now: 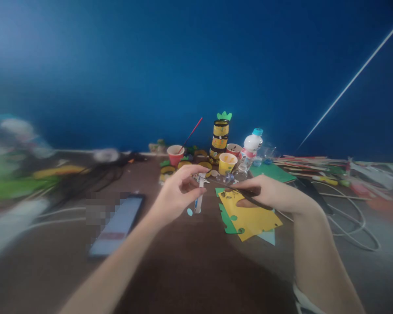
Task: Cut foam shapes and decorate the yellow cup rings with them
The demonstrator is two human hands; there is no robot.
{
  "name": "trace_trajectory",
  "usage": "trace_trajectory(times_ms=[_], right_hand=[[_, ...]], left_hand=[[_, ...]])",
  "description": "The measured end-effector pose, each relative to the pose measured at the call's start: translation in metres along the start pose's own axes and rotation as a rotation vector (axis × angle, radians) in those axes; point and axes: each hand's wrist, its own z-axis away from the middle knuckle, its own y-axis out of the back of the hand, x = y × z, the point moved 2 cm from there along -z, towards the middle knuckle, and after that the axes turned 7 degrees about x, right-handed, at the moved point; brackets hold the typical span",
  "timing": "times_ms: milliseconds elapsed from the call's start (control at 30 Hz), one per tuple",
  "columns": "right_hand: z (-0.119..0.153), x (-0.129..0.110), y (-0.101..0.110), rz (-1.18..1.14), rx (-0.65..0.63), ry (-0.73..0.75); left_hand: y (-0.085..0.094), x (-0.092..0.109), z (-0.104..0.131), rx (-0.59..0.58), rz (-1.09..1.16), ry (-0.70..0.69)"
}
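Note:
My left hand (180,192) pinches a narrow white strip (199,201) with some blue print between thumb and fingertips, hanging upright over the dark table. Just below it lies a small pale blue disc (190,212). My right hand (265,192) is closed around a slender dark tool (242,191), its thin tip pointing left toward the strip; its exact kind is not clear. Under that hand rests a yellow sheet (253,218) with holes cut in it, on top of green paper (229,222) and a pale blue sheet (267,237).
Behind the hands stand a black-and-yellow cylinder (219,141) with a green crown, a yellow cup (228,164), a red cup (175,155) holding a red stick, and a bottle (251,146). A phone (118,226) lies left; white cable (363,231) and several sticks (308,163) lie right.

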Motion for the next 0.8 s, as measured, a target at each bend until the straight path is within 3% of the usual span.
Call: trace_trajectory(times_ms=[800], right_hand=[[0.0011, 0.0035, -0.0029, -0.110, -0.006, -0.007]], left_hand=[[0.0016, 0.0065, -0.0002, -0.110, -0.071, 0.030]])
